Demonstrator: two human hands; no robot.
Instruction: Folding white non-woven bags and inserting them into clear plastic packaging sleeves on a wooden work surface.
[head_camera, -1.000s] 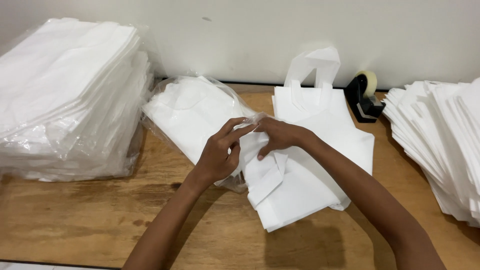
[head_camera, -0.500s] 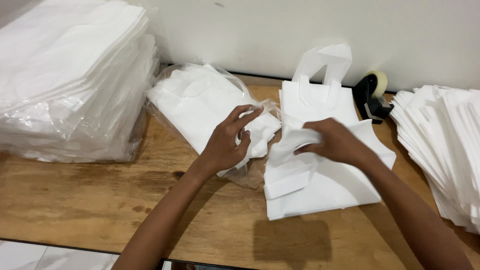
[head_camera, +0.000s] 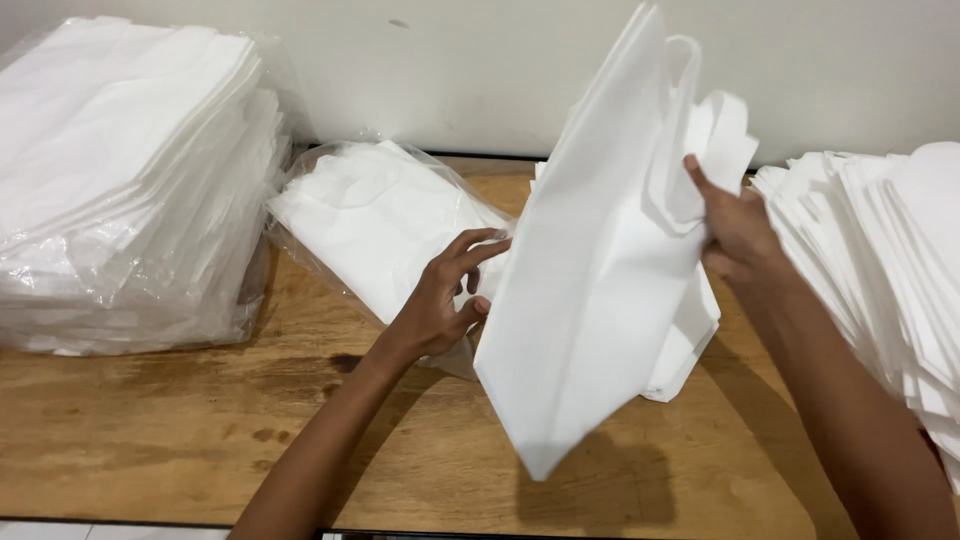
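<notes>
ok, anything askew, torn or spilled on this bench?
Nothing torn or spilled. The right hand holds a white bag lifted and tilted off the wooden table; the left hand touches its edge. The loose stack at right is fanned unevenly.

two clear plastic packages of white bags — tall stack (head_camera: 120, 190) far left, flatter pack (head_camera: 385, 215) beside it.
</notes>
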